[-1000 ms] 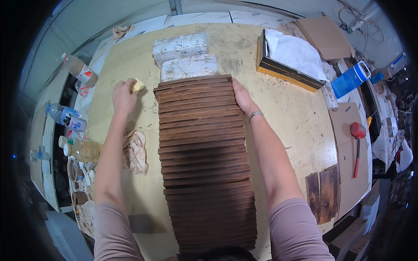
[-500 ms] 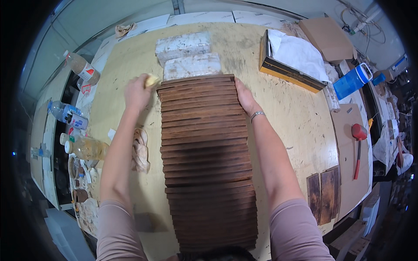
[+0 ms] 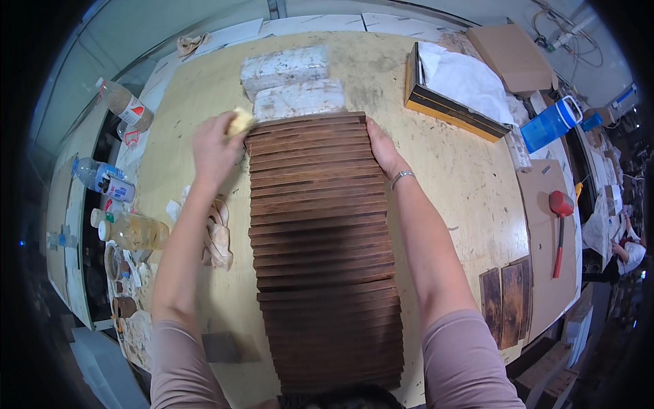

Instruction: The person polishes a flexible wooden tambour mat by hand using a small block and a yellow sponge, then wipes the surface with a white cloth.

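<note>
Dark brown wooden strips form a long row running from my body toward the far side of the table. Beside the far left corner of the row, my left hand is closed on a pale yellow sponge, which sits at the strips' edge. My right hand lies along the far right side of the row, its fingers stretched out against the strip ends. Just beyond the row are two plastic-wrapped white bundles.
Bottles and a crumpled cloth are on the left. A cloth-filled box, a blue jug, a red mallet and loose dark boards lie to the right. Another person shows at the far right.
My left hand has shifted slightly and turned, so more of the sponge shows at the row's corner. My right hand stays in place. A person has come into view at the far right.
</note>
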A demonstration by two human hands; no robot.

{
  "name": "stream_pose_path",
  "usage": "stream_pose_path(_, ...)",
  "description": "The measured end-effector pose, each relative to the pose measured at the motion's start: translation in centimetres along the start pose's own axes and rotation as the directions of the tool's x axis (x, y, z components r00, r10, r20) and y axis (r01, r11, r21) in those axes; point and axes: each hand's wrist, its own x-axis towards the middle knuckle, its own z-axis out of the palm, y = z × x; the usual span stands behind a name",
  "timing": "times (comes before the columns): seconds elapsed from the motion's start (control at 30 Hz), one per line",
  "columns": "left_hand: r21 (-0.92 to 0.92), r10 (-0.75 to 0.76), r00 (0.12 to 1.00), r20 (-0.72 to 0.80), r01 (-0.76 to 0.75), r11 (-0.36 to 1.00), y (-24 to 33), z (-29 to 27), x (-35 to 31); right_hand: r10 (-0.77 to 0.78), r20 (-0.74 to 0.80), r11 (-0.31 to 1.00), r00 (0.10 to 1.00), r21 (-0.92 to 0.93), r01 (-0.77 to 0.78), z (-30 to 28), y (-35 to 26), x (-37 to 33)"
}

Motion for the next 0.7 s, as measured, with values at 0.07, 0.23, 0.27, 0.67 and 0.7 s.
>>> stream_pose_path(0.07, -0.135, 0.156, 0.987, -0.043, -0.161, 0.978, 4.7, 1.4, -0.4, 0.008, 0.004, 1.0, 1.0, 0.012, -0.008, -0.2, 0.2, -0.1)
stream_pose_path(0.23, 0.072, 0.272, 0.959, 0.082, -0.278, 0.958, 3.2, 1.7, -0.3, -0.008, -0.01, 0.999, 1.0, 0.04, 0.008, 0.0, 0.7, 0.8)
stream_pose_path(0.27, 0.158, 0.189, 0.982, 0.029, -0.191, 0.969, 0.7, 1.6, -0.4, -0.005, -0.022, 0.998, 1.0, 0.059, 0.006, 0.5, 0.6, 0.7)
stream_pose_path(0.67, -0.124, 0.348, 0.93, 0.12, -0.334, 0.934, 18.6, 6.2, 1.2, -0.265, 0.0, 0.58, 0.964, -0.799, 0.16, -2.4, 2.2, -8.5)
stream_pose_path(0.7, -0.048, 0.365, 0.919, 0.146, -0.362, 0.931, 18.9, 6.4, 1.3, -0.326, -0.007, 0.563, 0.945, -0.805, 0.188, -2.6, 2.7, -8.6)
